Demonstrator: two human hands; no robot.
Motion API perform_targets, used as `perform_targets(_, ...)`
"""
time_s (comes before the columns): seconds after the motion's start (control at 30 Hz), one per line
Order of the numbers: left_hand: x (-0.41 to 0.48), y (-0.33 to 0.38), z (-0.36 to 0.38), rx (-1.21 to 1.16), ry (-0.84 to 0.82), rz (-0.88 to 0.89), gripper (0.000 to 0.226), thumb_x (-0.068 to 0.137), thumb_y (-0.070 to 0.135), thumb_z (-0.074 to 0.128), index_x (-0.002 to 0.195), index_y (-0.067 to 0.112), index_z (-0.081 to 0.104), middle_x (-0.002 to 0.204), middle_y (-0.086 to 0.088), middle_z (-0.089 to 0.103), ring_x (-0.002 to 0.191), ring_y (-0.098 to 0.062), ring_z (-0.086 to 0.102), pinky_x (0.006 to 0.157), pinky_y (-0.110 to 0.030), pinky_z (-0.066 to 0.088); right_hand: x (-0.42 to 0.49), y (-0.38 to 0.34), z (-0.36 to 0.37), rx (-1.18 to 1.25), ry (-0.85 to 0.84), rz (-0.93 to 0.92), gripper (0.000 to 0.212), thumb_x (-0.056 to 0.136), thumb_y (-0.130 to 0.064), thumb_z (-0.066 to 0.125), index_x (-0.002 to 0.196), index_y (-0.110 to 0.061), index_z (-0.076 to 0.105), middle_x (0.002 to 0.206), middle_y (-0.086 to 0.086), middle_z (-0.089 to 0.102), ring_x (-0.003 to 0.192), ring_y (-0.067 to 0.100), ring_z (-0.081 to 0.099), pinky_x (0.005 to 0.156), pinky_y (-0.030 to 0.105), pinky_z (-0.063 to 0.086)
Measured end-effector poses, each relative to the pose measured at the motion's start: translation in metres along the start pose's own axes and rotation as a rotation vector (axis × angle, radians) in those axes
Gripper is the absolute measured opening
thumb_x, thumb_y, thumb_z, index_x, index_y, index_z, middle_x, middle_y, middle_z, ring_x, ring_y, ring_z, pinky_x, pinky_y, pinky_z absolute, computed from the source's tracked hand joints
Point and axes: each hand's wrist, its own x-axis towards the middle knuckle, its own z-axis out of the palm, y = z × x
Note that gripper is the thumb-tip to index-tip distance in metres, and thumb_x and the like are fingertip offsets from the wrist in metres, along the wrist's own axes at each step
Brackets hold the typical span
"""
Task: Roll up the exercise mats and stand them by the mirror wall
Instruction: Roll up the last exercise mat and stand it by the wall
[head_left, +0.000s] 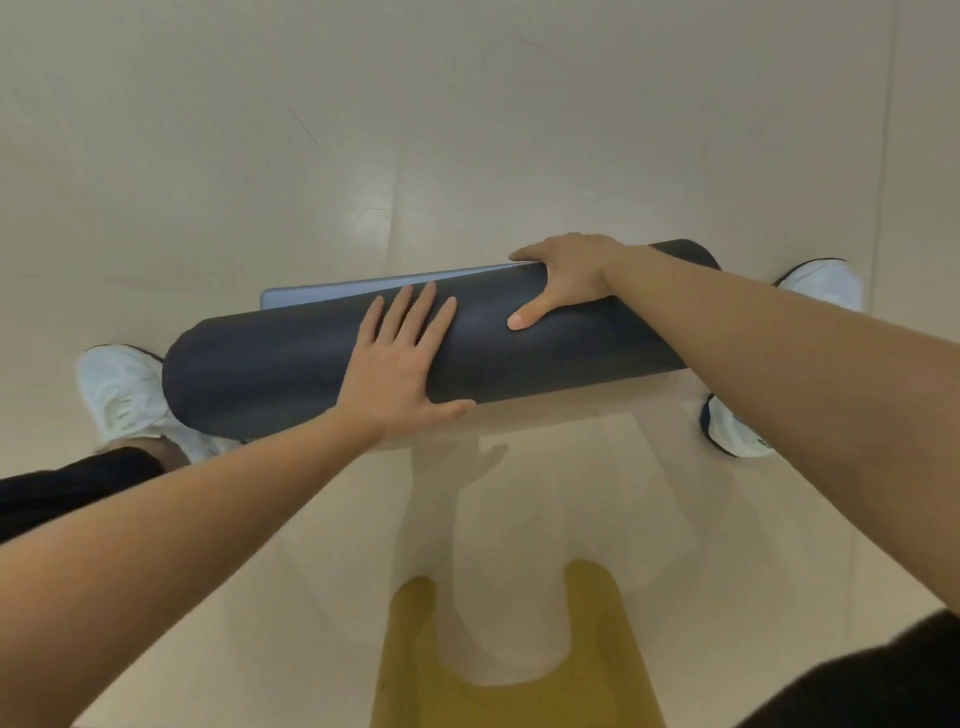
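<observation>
Exercise mat (291, 364) is noted on the floor (467, 130), wound into a thick dark roll lying crosswise under both hands. Left hand (400, 364) is laid flat on top, fingers straight and slightly spread, judged to press the roll down against springing open. Right hand (566, 275) is draped over it, fingers curled down the far side, thumb on the near side, clamped on the roll. Just beyond the fingertips a narrow pale flap (363, 291) lies unrolled; rolling is judged nearly done.

Mat (291, 364): dark grey, rolled into a thick cylinder
Pose: lying on its side on the floor (467, 130)
Loose end (363, 288): short pale strip, lying flat
</observation>
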Motion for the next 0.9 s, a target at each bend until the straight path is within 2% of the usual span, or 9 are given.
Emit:
perform_targets(0.1,0.003,0.004,0.005,0.045,0.016,-0.025,0.120,0.074,0.094,0.042,0.164,0.021,0.012,0.171,-0.010,0.015,0.157,-0.033,0.014,0.127,-0.054,0.011,-0.009,0.010,0.014,-0.051,0.216,-0.004,0.117,0.064,-0.096,0.057,0.160,-0.038,0.024,0.160,-0.001,0.038,0.141,0.031,0.042,0.110,0.052,0.039)
perform_targets(0.2,0.016,-0.007,0.001,0.054,0.018,-0.018,0.125,0.070,0.100,0.039,0.164,0.022,0.014,0.170,-0.010,0.019,0.157,-0.031,0.018,0.127,-0.053,0.013,-0.026,0.028,0.031,-0.010,0.477,-0.086,0.093,0.083,-0.081,0.055,0.159,-0.032,0.031,0.159,0.001,0.039,0.140,0.029,0.040,0.113,0.049,0.034)
perform_targets(0.27,0.028,-0.014,-0.003,0.043,0.014,-0.017,0.126,0.068,0.102,0.038,0.164,0.023,0.014,0.169,-0.008,0.022,0.155,-0.031,0.023,0.127,-0.052,0.015,-0.040,0.051,0.043,0.010,0.649,-0.077,0.084,0.088,-0.074,0.054,0.156,-0.028,0.037,0.159,0.004,0.040,0.142,0.030,0.038,0.117,0.048,0.030)
perform_targets(0.43,0.066,-0.041,-0.023,-0.070,-0.060,-0.025,0.126,0.062,0.104,0.043,0.161,0.031,0.016,0.167,-0.002,0.030,0.149,-0.030,0.034,0.123,-0.054,0.025,-0.073,0.112,0.072,0.053,0.917,-0.023,0.089,0.085,-0.070,0.059,0.156,-0.020,0.037,0.159,0.014,0.034,0.145,0.036,0.032,0.118,0.052,0.033)
perform_targets(0.6,0.096,-0.058,-0.043,-0.143,-0.162,-0.044,0.119,0.064,0.102,0.043,0.160,0.034,0.022,0.163,0.001,0.037,0.145,-0.030,0.039,0.118,-0.054,0.032,-0.072,0.125,0.076,0.042,0.878,-0.052,0.089,0.083,-0.067,0.066,0.158,-0.030,0.035,0.167,0.014,0.021,0.157,0.032,0.008,0.117,0.055,0.034)
perform_targets(0.67,0.094,-0.053,-0.045,-0.039,-0.075,-0.003,0.109,0.074,0.096,0.037,0.160,0.031,0.026,0.164,-0.002,0.036,0.148,-0.031,0.035,0.120,-0.053,0.027,-0.069,0.124,0.066,0.072,0.814,-0.021,0.090,0.083,-0.068,0.066,0.159,-0.035,0.031,0.169,0.010,0.017,0.158,0.028,0.003,0.116,0.054,0.035)
perform_targets(0.77,0.083,-0.019,-0.043,-0.026,0.154,0.074,0.083,0.088,0.071,0.042,0.158,0.025,0.036,0.163,-0.004,0.039,0.149,-0.030,0.035,0.120,-0.049,0.026,-0.064,0.128,0.047,0.139,0.709,0.000,0.090,0.083,-0.071,0.065,0.159,-0.041,0.027,0.170,0.003,0.013,0.157,0.022,0.000,0.120,0.054,0.030)
perform_targets(0.83,0.084,0.017,-0.039,-0.037,0.218,0.058,0.081,0.089,0.062,0.049,0.160,0.026,0.032,0.166,-0.006,0.032,0.153,-0.030,0.028,0.123,-0.048,0.021,-0.058,0.129,0.029,0.222,0.669,0.027,0.091,0.081,-0.073,0.066,0.158,-0.043,0.029,0.170,-0.002,0.014,0.157,0.021,0.000,0.122,0.055,0.026)
perform_targets(0.9,0.094,0.052,-0.031,0.042,0.182,0.028,0.089,0.089,0.067,0.050,0.163,0.031,0.017,0.171,-0.010,0.017,0.157,-0.034,0.015,0.127,-0.051,0.010,-0.051,0.126,0.016,0.362,0.698,0.091,0.092,0.080,-0.070,0.069,0.158,-0.041,0.029,0.170,-0.003,0.012,0.157,0.024,0.000,0.123,0.055,0.024)
